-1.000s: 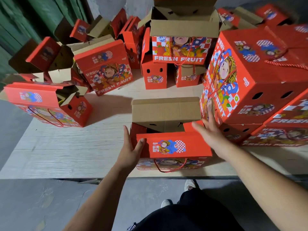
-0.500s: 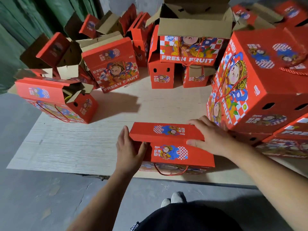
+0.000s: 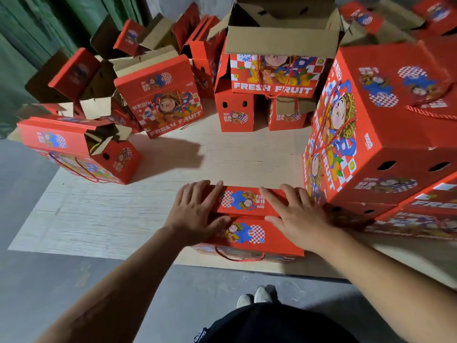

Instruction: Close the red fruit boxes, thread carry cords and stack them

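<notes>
A red fruit box (image 3: 247, 233) stands at the near edge of the wooden board (image 3: 99, 219), both top flaps folded down. My left hand (image 3: 195, 211) presses flat on the left end of its lid, fingers straight. Flat on the right end of the lid lies my right hand (image 3: 296, 216). A red carry cord (image 3: 237, 256) loops out of the box's near face. To the right rises a stack of closed red boxes (image 3: 385, 134) with cords.
Open boxes with raised brown flaps stand at the back (image 3: 277, 65) and back left (image 3: 158, 95). Another half-open box (image 3: 74, 149) lies on the left of the board. Grey floor (image 3: 49, 280) and my shoes (image 3: 254, 297) are below the board's edge.
The far flap came down over the box. My left hand moved from the box's side up onto the lid, and my right hand slid along the lid to press flat.
</notes>
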Action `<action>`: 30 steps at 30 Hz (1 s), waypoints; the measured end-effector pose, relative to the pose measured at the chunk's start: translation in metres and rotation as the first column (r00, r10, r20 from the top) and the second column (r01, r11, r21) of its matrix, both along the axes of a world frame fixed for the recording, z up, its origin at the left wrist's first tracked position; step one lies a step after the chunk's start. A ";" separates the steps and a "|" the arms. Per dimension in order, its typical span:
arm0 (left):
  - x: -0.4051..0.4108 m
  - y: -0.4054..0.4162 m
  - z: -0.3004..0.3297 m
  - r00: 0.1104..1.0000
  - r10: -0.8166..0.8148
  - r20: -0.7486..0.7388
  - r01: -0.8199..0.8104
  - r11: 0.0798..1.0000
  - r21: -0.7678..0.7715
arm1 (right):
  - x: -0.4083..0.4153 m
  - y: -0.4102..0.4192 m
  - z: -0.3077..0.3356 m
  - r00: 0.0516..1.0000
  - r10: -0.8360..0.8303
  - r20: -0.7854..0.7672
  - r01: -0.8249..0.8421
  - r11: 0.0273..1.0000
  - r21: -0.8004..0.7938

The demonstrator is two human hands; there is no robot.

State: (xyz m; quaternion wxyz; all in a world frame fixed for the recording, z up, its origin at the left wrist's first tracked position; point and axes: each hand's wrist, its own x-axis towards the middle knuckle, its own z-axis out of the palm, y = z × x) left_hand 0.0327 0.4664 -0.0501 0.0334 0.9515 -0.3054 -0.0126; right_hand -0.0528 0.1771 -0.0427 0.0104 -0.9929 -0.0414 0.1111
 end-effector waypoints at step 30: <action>-0.037 -0.020 -0.004 0.988 -0.134 -0.072 0.139 0.988 0.070 | 0.026 -0.010 -0.014 0.988 0.107 0.111 -0.128 0.970 0.205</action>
